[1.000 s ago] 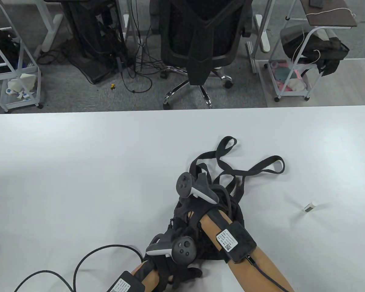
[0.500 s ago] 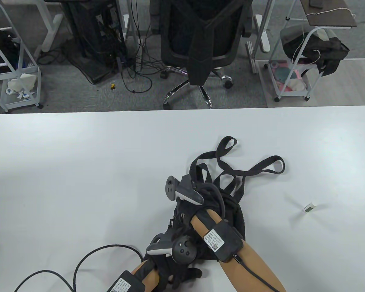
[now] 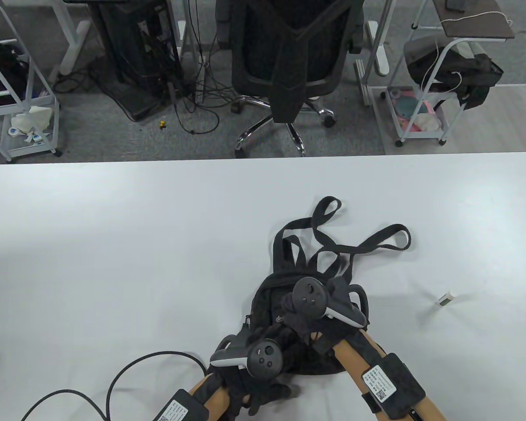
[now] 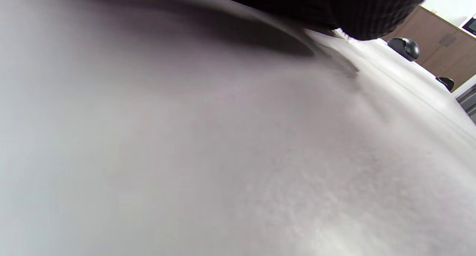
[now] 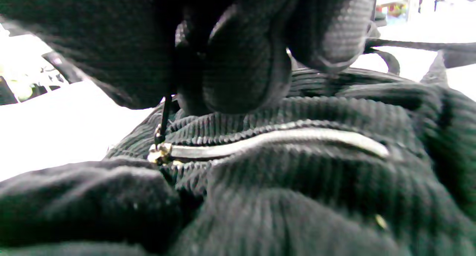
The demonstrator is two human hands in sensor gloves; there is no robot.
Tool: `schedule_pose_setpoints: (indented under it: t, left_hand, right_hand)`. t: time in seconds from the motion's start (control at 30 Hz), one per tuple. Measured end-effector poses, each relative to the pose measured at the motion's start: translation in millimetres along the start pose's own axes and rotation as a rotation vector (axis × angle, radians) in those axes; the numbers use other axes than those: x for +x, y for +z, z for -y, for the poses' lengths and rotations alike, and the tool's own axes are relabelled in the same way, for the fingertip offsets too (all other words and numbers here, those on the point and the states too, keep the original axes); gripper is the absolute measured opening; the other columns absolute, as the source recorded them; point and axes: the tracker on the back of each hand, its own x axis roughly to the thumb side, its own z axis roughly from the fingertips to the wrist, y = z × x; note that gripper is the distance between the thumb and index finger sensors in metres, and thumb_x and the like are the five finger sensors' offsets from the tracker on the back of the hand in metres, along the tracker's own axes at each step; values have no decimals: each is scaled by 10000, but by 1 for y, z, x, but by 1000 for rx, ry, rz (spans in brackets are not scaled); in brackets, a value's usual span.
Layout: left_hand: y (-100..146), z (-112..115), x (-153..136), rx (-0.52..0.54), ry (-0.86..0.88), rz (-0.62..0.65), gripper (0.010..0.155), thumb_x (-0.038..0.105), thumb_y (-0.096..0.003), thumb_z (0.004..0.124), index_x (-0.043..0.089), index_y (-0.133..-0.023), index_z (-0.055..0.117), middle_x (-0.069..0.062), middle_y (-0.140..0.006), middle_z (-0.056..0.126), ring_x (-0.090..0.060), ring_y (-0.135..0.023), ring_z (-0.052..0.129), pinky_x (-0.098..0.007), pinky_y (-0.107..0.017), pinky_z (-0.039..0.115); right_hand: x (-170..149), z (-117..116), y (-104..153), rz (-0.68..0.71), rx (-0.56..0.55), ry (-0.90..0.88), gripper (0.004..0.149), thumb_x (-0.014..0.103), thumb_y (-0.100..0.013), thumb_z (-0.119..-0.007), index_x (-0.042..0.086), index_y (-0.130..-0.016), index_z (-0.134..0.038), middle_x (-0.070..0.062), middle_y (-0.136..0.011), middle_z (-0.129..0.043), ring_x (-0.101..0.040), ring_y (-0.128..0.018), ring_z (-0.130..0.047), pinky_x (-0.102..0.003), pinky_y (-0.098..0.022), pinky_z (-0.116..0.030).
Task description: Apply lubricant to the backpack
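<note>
A black corduroy backpack [image 3: 265, 300] lies on the white table [image 3: 114, 263], its straps [image 3: 377, 239] spread towards the far side. My right hand [image 3: 289, 313] rests on top of the bag. In the right wrist view its fingers [image 5: 241, 62] pinch a thin black pull cord tied to the metal zipper slider [image 5: 159, 154]. The zipper [image 5: 275, 137] runs shut to the slider's right. My left hand [image 3: 263, 392] lies with fingers spread on the table at the bag's near edge. The small white lubricant tube [image 3: 445, 299] lies alone to the right.
A black cable [image 3: 122, 377] loops over the table at the near left. An office chair [image 3: 289, 57] stands beyond the far edge, with carts at both back corners. The left wrist view shows only bare table [image 4: 223, 155] under a dark glove edge.
My right hand has moved from the bag's far left side to the right and nearer, and the forearm has swung right. My left hand has stayed in place.
</note>
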Motion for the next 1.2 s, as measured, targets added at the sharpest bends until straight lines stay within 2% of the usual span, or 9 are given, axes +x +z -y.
schedule_pose_setpoints:
  t: [0.2, 0.33, 0.47, 1.2]
  left_hand:
    - [0, 0, 0, 5, -2, -7, 863, 584, -495, 689, 259, -1123, 194, -81, -1126, -22, -349, -1061, -6, -582, -730, 84]
    - [1, 0, -1, 9, -1, -11, 859, 586, -496, 688, 266, -1123, 196, -72, -1128, -17, -339, -1065, 0, -579, -733, 88]
    - [1, 0, 0, 15, -10, -18, 859, 592, -495, 687, 270, -1122, 195, -71, -1129, -14, -340, -1068, 5, -580, -736, 93]
    - [-1, 1, 1, 18, -33, -33, 865, 599, -496, 684, 273, -1121, 183, -75, -1125, -25, -345, -1064, 5, -584, -732, 96]
  right_hand:
    - [-19, -16, 19, -16, -105, -60, 400, 436, -441, -977, 379, -820, -863, 45, -743, -976, -136, -474, -1078, -412, -497, -868]
    - [-26, -14, 20, -45, -126, -27, 399, 436, -445, -967, 381, -826, -861, 53, -747, -975, -137, -479, -1075, -413, -492, -862]
    - [-28, -15, 18, -60, -123, 8, 398, 433, -445, -961, 378, -826, -861, 53, -744, -975, -132, -473, -1072, -410, -487, -860]
    - [-64, -2, 28, -157, -88, -50, 399, 439, -440, -959, 374, -822, -867, 54, -734, -980, -132, -461, -1073, -417, -480, -861]
